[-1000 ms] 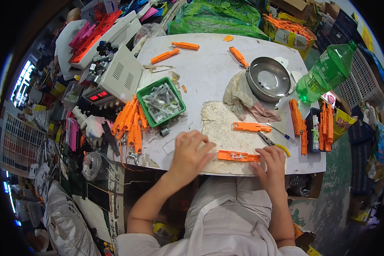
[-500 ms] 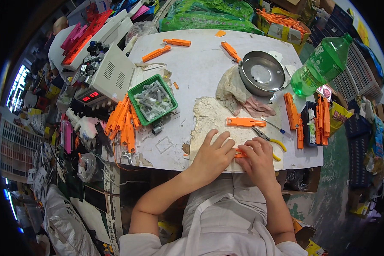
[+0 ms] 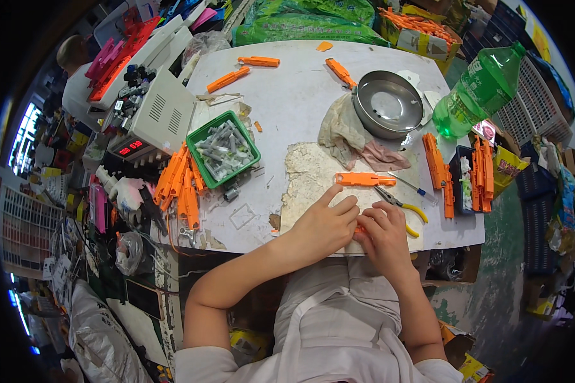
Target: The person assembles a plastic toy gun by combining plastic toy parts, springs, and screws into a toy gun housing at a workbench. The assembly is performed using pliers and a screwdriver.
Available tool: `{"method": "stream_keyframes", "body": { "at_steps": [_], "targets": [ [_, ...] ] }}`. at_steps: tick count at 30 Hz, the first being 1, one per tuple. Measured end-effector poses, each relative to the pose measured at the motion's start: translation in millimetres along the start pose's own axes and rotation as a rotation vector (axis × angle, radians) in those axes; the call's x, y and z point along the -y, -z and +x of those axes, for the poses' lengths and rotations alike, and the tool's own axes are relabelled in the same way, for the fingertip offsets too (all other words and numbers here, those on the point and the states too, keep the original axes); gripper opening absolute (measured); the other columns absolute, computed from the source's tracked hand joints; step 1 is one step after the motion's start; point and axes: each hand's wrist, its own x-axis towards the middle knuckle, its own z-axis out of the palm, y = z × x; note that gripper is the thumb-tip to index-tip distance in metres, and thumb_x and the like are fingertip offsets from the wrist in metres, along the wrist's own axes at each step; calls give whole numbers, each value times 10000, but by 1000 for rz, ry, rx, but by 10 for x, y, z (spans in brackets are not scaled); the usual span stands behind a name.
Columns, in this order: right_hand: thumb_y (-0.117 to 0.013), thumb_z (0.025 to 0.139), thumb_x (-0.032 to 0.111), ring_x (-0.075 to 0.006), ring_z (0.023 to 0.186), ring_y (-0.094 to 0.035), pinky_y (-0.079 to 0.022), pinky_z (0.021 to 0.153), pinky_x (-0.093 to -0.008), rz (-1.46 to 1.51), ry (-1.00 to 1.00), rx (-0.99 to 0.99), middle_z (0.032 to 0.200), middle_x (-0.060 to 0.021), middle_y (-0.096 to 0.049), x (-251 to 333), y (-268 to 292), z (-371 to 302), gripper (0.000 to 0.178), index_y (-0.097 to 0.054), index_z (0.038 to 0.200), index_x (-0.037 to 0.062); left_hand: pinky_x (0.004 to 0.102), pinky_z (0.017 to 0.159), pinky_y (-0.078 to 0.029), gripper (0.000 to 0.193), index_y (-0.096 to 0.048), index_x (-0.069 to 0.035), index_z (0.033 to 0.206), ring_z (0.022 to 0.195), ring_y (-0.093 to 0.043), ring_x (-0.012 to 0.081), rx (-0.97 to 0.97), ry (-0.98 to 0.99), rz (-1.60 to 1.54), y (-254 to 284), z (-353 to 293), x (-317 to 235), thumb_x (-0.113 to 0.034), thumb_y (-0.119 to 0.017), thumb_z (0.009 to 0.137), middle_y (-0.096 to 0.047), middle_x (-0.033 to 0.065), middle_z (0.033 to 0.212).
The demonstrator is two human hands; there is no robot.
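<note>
Near the table's front edge, a small bit of an orange plastic part shows between my hands, which cover most of it. My right hand is closed on it, fingers bent and thumb beneath. From the other side my left hand closes against the same part, its thumb hidden. Its index finger stretches forward, close to the left end of an orange plastic housing lying flat on the worn board. Beside my right fingertips rest pliers with yellow handles. A thin screwdriver lies just beyond them.
A steel bowl stands by a crumpled rag. Left is a green basket of small grey parts, near an orange pile and a device with a red display. At right are a green bottle and orange housings.
My left hand's fingers have drawn together toward the right, and its index finger now points forward toward the lying housing. My right hand stays nearly in place. The whole view has shifted slightly.
</note>
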Motion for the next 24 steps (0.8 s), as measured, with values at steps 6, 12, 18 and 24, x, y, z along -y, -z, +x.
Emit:
{"method": "stream_keyframes", "body": {
  "at_steps": [6,12,18,24],
  "targets": [
    [-704,706,142,-287,1068,-493,-348,935,-454,-33,44,-32,996,-60,-588,24,-24,24,285,-625,963,45,433,1034,-310,141,-662,-60,766,1026,-508,192,-45,-29,-98,-78,-1,78,-170,-592,712,-582,28,848],
    [-696,726,169,-284,1089,-488,-323,968,-483,-95,72,-17,993,-63,-581,17,-6,-9,272,-629,961,50,410,1022,-340,147,-632,-57,765,1014,-524,200,53,-8,-355,-45,98,195,-196,-639,718,-574,36,855],
    [-709,719,189,-285,1093,-485,-313,981,-491,-115,62,-6,990,-60,-581,56,-18,11,288,-634,968,67,397,994,-357,153,-621,-60,761,1011,-527,215,-34,42,-398,43,4,272,-212,-642,754,-569,42,848],
    [-713,728,195,-281,1094,-474,-311,974,-474,-80,-11,19,1002,-59,-583,34,21,-5,286,-636,970,65,385,897,-390,144,-615,-79,760,997,-522,227,-442,365,-152,476,-305,676,-113,-734,685,-605,27,876]
  ]
}}
